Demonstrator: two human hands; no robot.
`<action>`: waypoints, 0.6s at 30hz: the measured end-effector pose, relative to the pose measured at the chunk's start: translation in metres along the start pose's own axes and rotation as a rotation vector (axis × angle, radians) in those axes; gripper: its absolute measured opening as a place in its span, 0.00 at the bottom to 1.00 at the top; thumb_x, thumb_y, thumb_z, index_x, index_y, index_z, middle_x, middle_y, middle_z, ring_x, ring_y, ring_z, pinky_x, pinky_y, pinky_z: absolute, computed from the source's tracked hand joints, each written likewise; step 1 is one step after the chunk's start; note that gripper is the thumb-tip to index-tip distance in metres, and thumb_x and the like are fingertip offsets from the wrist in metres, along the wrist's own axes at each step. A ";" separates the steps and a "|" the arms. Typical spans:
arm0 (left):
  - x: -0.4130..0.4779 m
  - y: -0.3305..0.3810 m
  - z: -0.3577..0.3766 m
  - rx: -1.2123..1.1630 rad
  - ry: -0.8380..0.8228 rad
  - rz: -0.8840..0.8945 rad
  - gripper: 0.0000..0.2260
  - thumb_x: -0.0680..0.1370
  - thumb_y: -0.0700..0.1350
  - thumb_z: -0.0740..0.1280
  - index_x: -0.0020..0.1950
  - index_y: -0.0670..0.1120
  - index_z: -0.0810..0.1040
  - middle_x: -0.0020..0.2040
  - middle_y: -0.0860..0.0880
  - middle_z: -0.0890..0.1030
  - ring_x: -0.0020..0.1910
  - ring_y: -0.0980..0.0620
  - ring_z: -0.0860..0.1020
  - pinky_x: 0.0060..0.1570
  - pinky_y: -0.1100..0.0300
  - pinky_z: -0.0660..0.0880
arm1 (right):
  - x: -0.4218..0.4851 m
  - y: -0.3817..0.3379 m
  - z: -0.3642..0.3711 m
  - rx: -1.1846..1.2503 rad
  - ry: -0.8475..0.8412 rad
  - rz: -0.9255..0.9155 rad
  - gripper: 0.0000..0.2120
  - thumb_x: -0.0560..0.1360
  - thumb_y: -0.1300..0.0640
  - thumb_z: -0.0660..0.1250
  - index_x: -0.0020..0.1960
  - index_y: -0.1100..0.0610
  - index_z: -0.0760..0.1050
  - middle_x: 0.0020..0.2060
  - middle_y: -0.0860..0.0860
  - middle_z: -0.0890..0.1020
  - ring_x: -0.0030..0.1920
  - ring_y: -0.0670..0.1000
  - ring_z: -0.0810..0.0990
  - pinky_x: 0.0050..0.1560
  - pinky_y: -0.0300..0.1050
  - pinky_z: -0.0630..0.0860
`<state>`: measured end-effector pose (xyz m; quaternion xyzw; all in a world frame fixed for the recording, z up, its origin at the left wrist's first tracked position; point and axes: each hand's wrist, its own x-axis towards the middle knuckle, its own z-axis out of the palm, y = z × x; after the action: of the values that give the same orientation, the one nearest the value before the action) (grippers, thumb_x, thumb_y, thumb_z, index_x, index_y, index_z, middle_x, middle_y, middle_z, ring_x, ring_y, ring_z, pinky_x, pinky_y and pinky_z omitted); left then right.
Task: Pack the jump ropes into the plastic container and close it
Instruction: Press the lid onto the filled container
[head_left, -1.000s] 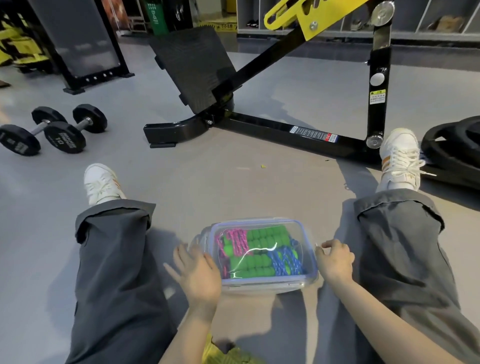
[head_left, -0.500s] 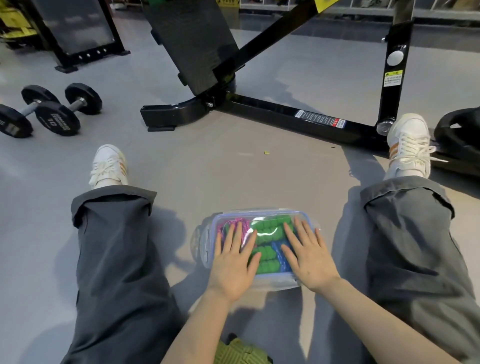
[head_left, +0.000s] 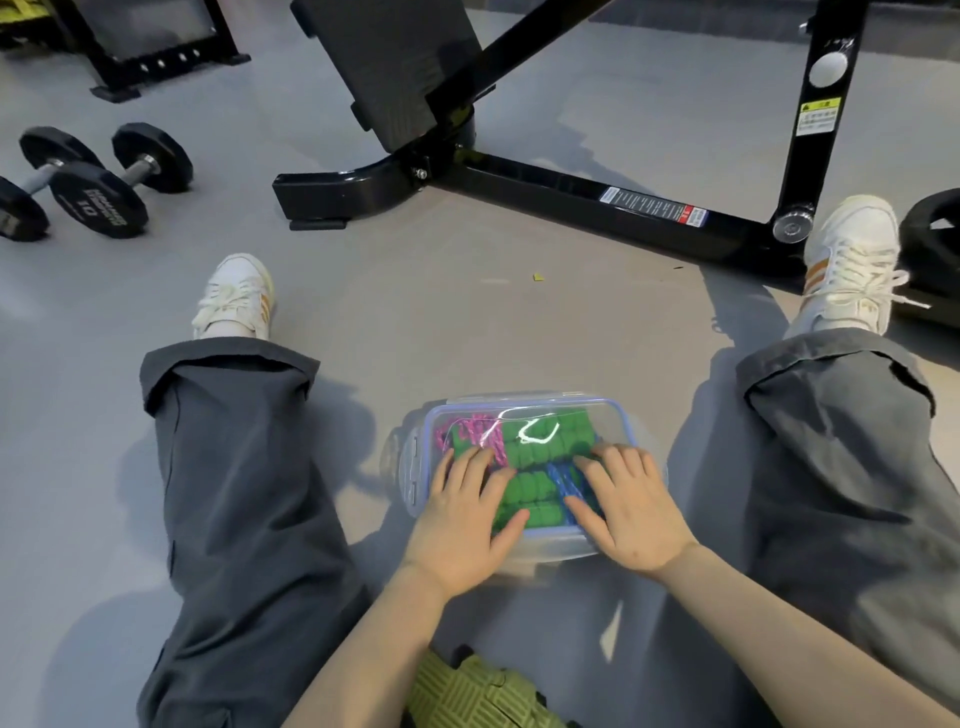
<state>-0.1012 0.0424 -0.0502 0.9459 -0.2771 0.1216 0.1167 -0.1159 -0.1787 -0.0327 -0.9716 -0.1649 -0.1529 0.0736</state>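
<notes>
Grey gym floor (head_left: 467, 322) fills the view, and the person sits on it with both legs stretched out and spread. Down between the knees, both hands are flat on the job. The left hand (head_left: 460, 519) lies palm down, its fingers (head_left: 470, 465) spread and nearly straight, pressing on the clear lid (head_left: 566, 418). The right hand (head_left: 636, 514) mirrors it just beside, fingers (head_left: 608, 460) fanned out on the lid's right half and gripping nothing. Both thumbs point inward toward each other, apart.

Under the fingertips, through the plastic, the jump ropes (head_left: 540, 441) show: green handles in the middle, pink cord on the left, blue cord between the two hands. They sit inside the plastic container (head_left: 413, 467), which rests on the floor with the lid over it; whether its clips are snapped cannot be told.

Out from there, dark grey trouser legs (head_left: 234, 467) flank the box, ending in white shoes (head_left: 239, 296). Beyond the feet, a black machine frame (head_left: 571, 200) crosses the floor, two dumbbells (head_left: 98, 200) lie far left, and a black weight plate (head_left: 935, 223) sits at the right edge.
</notes>
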 end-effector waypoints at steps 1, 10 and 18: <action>-0.003 -0.004 -0.002 0.000 -0.037 0.042 0.24 0.78 0.59 0.57 0.64 0.43 0.75 0.63 0.41 0.75 0.66 0.41 0.71 0.68 0.46 0.58 | -0.003 0.004 -0.001 -0.010 -0.035 -0.032 0.28 0.79 0.40 0.47 0.56 0.61 0.74 0.51 0.56 0.75 0.48 0.57 0.70 0.51 0.49 0.65; -0.006 -0.023 -0.013 0.163 -0.265 0.186 0.36 0.79 0.68 0.44 0.76 0.44 0.58 0.74 0.40 0.62 0.74 0.44 0.55 0.69 0.48 0.53 | -0.008 0.030 -0.013 -0.089 -0.296 -0.191 0.39 0.75 0.30 0.47 0.71 0.59 0.64 0.65 0.59 0.71 0.62 0.57 0.66 0.66 0.48 0.59; -0.004 -0.023 0.000 0.149 -0.222 0.204 0.34 0.76 0.65 0.50 0.72 0.42 0.62 0.70 0.38 0.69 0.71 0.42 0.65 0.69 0.46 0.62 | -0.012 0.033 0.005 -0.120 -0.191 -0.219 0.34 0.77 0.34 0.46 0.69 0.60 0.63 0.63 0.60 0.74 0.58 0.60 0.69 0.62 0.55 0.67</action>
<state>-0.0916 0.0631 -0.0547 0.9266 -0.3731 0.0475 0.0021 -0.1141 -0.2119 -0.0442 -0.9605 -0.2669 -0.0764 -0.0176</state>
